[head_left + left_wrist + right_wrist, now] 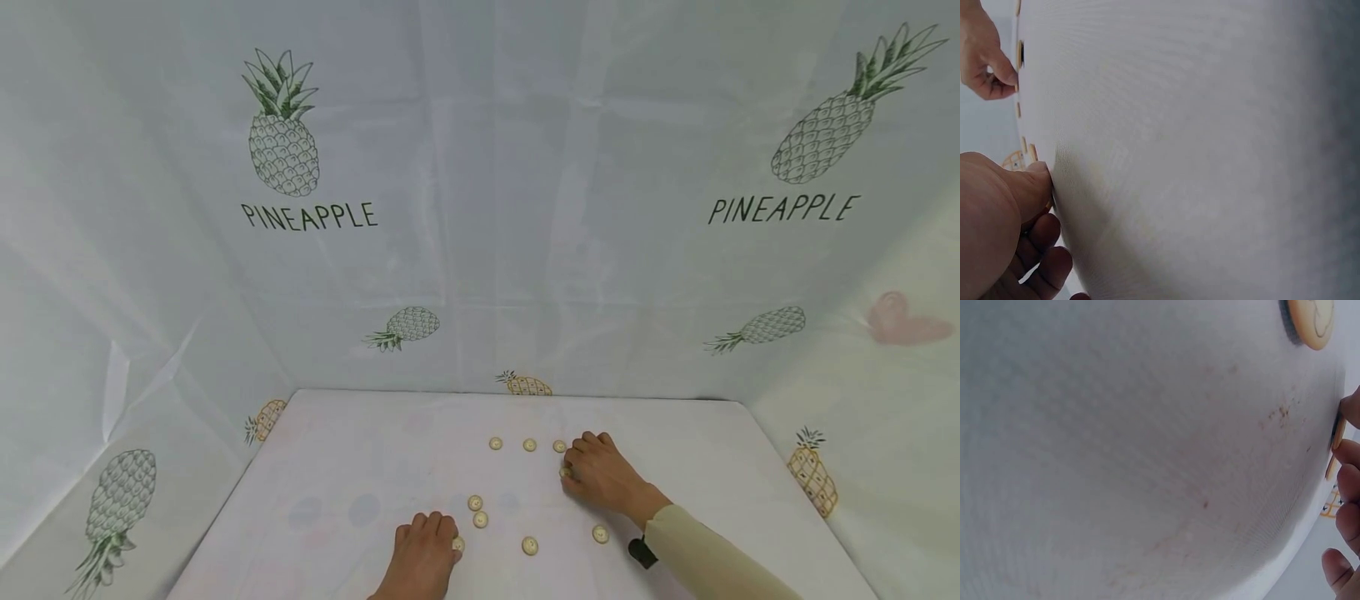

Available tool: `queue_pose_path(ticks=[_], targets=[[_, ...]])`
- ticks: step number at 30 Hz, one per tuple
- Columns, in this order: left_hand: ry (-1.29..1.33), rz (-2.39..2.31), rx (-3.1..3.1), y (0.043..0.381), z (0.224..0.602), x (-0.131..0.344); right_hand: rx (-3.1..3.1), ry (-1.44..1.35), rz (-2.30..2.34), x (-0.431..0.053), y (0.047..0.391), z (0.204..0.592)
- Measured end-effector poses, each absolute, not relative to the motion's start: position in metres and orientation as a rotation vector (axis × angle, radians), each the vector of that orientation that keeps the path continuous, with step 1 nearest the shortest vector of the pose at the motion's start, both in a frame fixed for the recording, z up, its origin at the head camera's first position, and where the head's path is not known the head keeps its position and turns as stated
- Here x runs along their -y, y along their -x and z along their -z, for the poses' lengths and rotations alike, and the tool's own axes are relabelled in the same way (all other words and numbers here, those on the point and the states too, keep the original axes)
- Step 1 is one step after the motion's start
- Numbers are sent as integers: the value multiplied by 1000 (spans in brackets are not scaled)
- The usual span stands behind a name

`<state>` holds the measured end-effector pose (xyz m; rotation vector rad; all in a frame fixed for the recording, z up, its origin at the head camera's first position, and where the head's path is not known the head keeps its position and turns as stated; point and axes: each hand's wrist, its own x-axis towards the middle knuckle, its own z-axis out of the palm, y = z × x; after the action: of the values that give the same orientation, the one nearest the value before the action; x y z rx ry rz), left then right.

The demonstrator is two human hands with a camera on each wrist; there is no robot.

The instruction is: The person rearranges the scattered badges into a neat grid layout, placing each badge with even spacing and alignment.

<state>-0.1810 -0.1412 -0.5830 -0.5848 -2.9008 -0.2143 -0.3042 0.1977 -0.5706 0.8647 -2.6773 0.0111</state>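
- We see the right hand in a narrow grip, thumb and finger pinching the edges of one round, pale yellow disc low at the counter; we cannot tell whether it is lifted.
- We see the left hand also in a narrow grip, nearer the person, its thumb and fingers pinching a second disc, mostly hidden by the thumb in the left wrist view.
- Just beyond the right hand's disc we find a row of three: a left disc, a middle disc and a right disc, the last just beside the fingers.
- Between the hands we notice an upper disc and a lower disc, close together, with a near disc farther right.
- Below the right hand, near the beige sleeve, we see a lone disc.
- All nine discs are on a white-covered counter.
- Behind it we see a pale curtain printed with pineapples and the word "PINEAPPLE".
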Motion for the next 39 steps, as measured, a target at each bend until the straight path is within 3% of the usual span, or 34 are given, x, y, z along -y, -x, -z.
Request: queue_pose_path(ticks=[39], targets=[[571,244,2899,181,583,140,2680,-842,-3,-194,301,566]])
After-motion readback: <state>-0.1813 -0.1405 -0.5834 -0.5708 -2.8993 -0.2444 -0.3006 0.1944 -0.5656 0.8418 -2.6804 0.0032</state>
